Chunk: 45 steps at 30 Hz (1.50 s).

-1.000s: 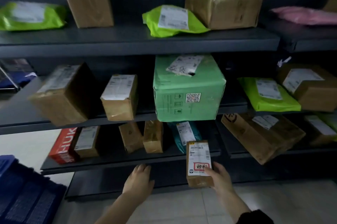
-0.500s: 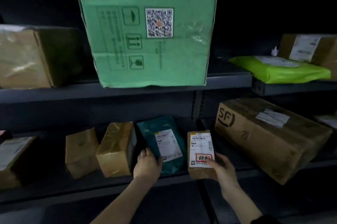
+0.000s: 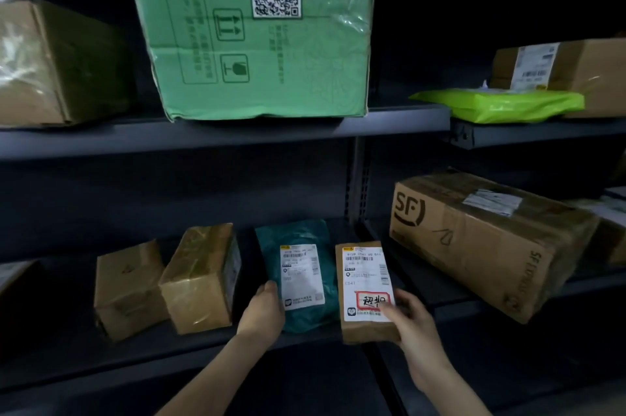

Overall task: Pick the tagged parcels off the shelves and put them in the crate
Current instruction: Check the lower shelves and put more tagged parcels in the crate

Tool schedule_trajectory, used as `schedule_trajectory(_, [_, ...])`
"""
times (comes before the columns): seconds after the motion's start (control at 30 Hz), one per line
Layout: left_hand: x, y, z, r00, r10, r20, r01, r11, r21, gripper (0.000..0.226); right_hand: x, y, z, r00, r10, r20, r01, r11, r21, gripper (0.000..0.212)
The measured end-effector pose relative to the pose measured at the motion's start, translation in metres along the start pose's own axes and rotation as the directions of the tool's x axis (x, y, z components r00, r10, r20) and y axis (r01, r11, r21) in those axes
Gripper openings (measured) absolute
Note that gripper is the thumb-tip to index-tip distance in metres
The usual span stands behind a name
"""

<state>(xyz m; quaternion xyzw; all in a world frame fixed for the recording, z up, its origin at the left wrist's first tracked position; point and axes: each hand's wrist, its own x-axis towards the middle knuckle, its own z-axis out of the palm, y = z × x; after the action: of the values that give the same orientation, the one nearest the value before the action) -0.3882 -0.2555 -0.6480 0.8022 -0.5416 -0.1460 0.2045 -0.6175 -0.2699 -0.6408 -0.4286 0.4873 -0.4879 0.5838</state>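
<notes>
my right hand (image 3: 411, 324) gripping the small brown parcel (image 3: 364, 280) with the red-marked label, at the front edge of the lower shelf (image 3: 135, 358), my left hand (image 3: 262, 312) pinching the teal bag (image 3: 298, 236) just beside it, green box (image 3: 264, 53) overhead

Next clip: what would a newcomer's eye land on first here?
The big green carton with its QR code, looming at top centre on the upper shelf. Below it, the right hand grips a small brown parcel with a red-boxed tag, beside the teal mailer that the left hand holds.
</notes>
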Motion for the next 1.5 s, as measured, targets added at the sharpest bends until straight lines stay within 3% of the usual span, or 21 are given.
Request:
schedule_trajectory(0.1, [-0.009, 0.005, -0.012, 0.997, 0.053, -0.054, -0.052, 0.999, 0.014, 0.03, -0.003, -0.008, 0.003, 1.0, -0.005, -0.027, 0.005, 1.0, 0.009, 0.033])
schedule_trajectory(0.17, [-0.02, 0.005, -0.023, 0.974, 0.149, -0.168, -0.142, 0.988, 0.055, 0.043, -0.005, -0.015, 0.009, 0.999, -0.04, -0.018, 0.041, 0.999, 0.017, 0.033])
schedule_trajectory(0.27, [-0.029, -0.007, -0.051, 0.846, 0.362, -0.392, -0.281, 0.927, 0.249, 0.058, -0.011, -0.019, 0.033, 0.995, -0.082, 0.053, 0.081, 0.996, 0.022, 0.033])
schedule_trajectory(0.33, [-0.029, -0.019, -0.073, 0.831, 0.324, -0.452, -0.166, 0.92, 0.354, 0.07, -0.016, -0.016, 0.052, 0.992, -0.074, 0.106, 0.073, 0.997, 0.013, 0.034])
schedule_trajectory(0.4, [-0.03, -0.029, -0.098, 0.926, 0.075, -0.37, 0.063, 0.935, 0.348, 0.081, -0.02, -0.009, 0.07, 0.99, -0.05, 0.133, 0.047, 0.999, 0.028, 0.035])
schedule_trajectory(0.5, [-0.029, -0.049, -0.113, 0.954, -0.226, -0.195, 0.266, 0.94, 0.212, 0.085, -0.025, 0.003, 0.085, 0.987, -0.016, 0.158, 0.009, 0.999, 0.042, 0.036])
schedule_trajectory(0.63, [-0.042, -0.06, -0.112, 0.951, -0.224, -0.215, 0.236, 0.971, 0.03, 0.076, -0.029, 0.006, 0.092, 0.983, -0.005, 0.183, 0.0, 1.0, 0.029, 0.029])
schedule_trajectory(0.7, [-0.048, -0.065, -0.11, 0.937, -0.267, -0.226, 0.228, 0.956, -0.186, 0.072, -0.03, 0.004, 0.096, 0.981, -0.012, 0.192, 0.007, 1.0, 0.026, 0.026])
schedule_trajectory(0.77, [-0.052, -0.073, -0.108, 0.929, -0.324, -0.178, 0.201, 0.847, -0.493, 0.08, -0.03, 0.002, 0.101, 0.981, -0.017, 0.193, 0.012, 1.0, 0.025, 0.027])
schedule_trajectory(0.83, [-0.058, -0.077, -0.103, 0.938, -0.332, -0.097, 0.149, 0.643, -0.751, 0.093, -0.031, 0.001, 0.105, 0.981, -0.019, 0.194, 0.014, 1.0, 0.028, 0.027])
schedule_trajectory(0.9, [-0.064, -0.08, -0.095, 0.947, -0.318, -0.042, 0.116, 0.461, -0.88, 0.077, -0.033, 0.002, 0.109, 0.981, -0.021, 0.193, 0.015, 0.999, 0.035, 0.027])
schedule_trajectory(0.97, [-0.068, -0.082, -0.086, 0.944, -0.328, 0.014, 0.148, 0.389, -0.909, 0.06, -0.035, 0.003, 0.113, 0.98, -0.019, 0.197, 0.012, 0.999, 0.037, 0.029])
schedule_trajectory(1.13, [-0.075, -0.088, -0.076, 0.918, -0.392, 0.056, 0.236, 0.427, -0.873, 0.049, -0.037, 0.006, 0.12, 0.977, 0.003, 0.212, -0.009, 1.0, 0.024, 0.028])
schedule_trajectory(1.27, [-0.078, -0.087, -0.077, 0.935, -0.355, 0.003, 0.186, 0.485, -0.855, 0.043, -0.037, 0.007, 0.124, 0.978, 0.016, 0.208, -0.021, 1.0, 0.02, 0.026])
schedule_trajectory(1.43, [-0.079, -0.089, -0.076, 0.946, -0.324, 0.002, 0.181, 0.523, -0.833, 0.051, -0.037, 0.006, 0.124, 0.979, 0.022, 0.203, -0.025, 1.0, 0.011, 0.028])
schedule_trajectory(1.5, [-0.08, -0.09, -0.079, 0.943, -0.323, -0.078, 0.142, 0.605, -0.783, 0.052, -0.037, 0.003, 0.123, 0.98, 0.014, 0.196, -0.018, 1.0, 0.019, 0.028])
